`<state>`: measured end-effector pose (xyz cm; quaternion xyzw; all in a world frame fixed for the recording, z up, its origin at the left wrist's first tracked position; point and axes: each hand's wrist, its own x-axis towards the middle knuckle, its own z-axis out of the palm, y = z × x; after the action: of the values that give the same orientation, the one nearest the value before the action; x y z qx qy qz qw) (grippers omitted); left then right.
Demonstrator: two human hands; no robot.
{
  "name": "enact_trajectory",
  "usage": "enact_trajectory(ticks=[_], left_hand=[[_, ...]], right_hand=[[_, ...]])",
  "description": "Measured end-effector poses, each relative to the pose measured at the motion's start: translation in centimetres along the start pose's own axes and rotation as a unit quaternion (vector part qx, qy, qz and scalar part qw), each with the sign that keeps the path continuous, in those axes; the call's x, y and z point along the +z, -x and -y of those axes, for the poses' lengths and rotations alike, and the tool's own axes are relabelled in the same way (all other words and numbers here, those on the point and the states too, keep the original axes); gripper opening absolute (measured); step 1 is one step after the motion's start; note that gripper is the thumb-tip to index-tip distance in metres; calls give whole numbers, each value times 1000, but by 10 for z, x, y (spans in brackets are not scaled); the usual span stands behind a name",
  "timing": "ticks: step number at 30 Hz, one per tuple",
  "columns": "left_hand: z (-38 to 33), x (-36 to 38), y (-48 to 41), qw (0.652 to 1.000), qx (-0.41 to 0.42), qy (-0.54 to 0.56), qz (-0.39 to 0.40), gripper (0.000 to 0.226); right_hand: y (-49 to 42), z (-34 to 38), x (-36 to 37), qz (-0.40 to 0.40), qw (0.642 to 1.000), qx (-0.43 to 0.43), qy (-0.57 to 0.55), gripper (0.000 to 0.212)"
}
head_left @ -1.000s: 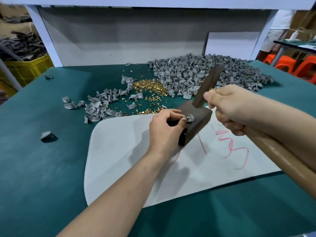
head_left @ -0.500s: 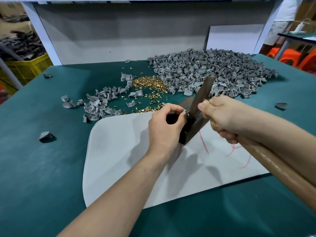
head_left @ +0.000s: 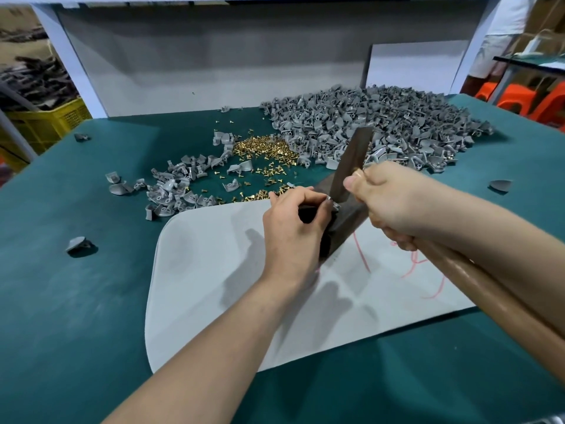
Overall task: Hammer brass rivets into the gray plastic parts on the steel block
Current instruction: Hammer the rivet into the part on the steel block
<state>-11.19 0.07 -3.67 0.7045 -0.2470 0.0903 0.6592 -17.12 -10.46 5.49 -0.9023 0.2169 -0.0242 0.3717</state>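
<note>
Hands on the work now: left hand (head_left: 293, 237) curls over the left side of the steel block (head_left: 344, 223), thumb and forefinger pinching a small gray plastic part (head_left: 335, 206) at the block's top edge. Right hand (head_left: 394, 206) is wrapped tight round the hammer (head_left: 351, 160), choked right up under the dark metal head, and the wooden handle (head_left: 489, 298) runs back along the forearm toward the lower right. The head's lower end sits right at the pinched part, just beside the left fingertips. Whether metal is touching it is too close to call, and any rivet in the part is too small to make out.

The block stands on a white mat (head_left: 214, 286) with a red scribble (head_left: 362, 255) on its right side, and the mat lies on the green table (head_left: 61, 316). Behind the block, brass rivets (head_left: 263, 148) spread in a loose golden heap, with strays scattered toward the mat's far edge. To their right, a big pile of gray parts (head_left: 382, 123) fills the far side of the table. To their left sits a smaller cluster of gray parts (head_left: 180, 191). A lone gray part (head_left: 76, 243) lies well apart on the left, and another stray part (head_left: 500, 185) lies out right. A yellow crate (head_left: 46, 123) stands off the table's left, with orange stools (head_left: 535, 99) at far right.
</note>
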Motion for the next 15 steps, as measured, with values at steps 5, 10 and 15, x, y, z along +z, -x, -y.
enact_trajectory(ticks=[5, 10, 15], left_hand=[[-1, -1, 0, 1000, -4, 0, -4, 23], [-4, 0, 2, 1000, -26, 15, -7, 17], [-9, -2, -1, 998, -51, -13, -15, 25]], right_hand=[[-2, 0, -1, -19, 999, -3, 41, 35], [-1, 3, -1, -27, 996, -8, 85, 38], [-1, 6, -10, -16, 1000, 4, -14, 37]])
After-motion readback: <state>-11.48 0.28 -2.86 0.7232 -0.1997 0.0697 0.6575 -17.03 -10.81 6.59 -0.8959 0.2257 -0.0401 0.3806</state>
